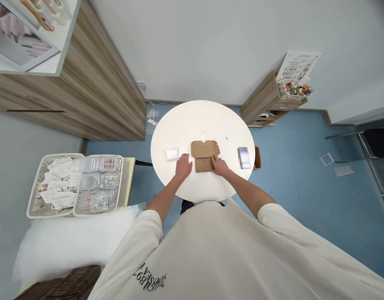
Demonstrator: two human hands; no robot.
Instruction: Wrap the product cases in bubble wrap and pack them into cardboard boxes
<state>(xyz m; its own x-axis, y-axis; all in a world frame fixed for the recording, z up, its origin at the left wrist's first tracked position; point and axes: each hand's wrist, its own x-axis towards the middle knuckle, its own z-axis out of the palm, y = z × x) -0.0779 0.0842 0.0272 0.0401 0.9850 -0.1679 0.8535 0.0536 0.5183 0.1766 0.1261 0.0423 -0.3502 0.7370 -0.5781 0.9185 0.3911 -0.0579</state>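
Note:
A small brown cardboard box point(204, 164) lies on the round white table point(204, 121) in front of me, its flapped lid folded back away from me. My right hand point(219, 165) grips the right side of the box, fingers at its edge. To the left of the box, my left hand point(183, 166) rests low over the tabletop with its fingers apart and nothing in them. Close by its fingertips is a flat white packet point(172, 154). Over at the table's right side lies a purple and white pack point(244, 158), its face blurred.
White baskets point(120, 177) with clear plastic cases and paper packets stand at the left, beside white wrapping material point(76, 237). A brown bin point(257, 158) is at the table's right edge. Behind are a tall wooden cabinet point(107, 83) and a low cabinet point(263, 98).

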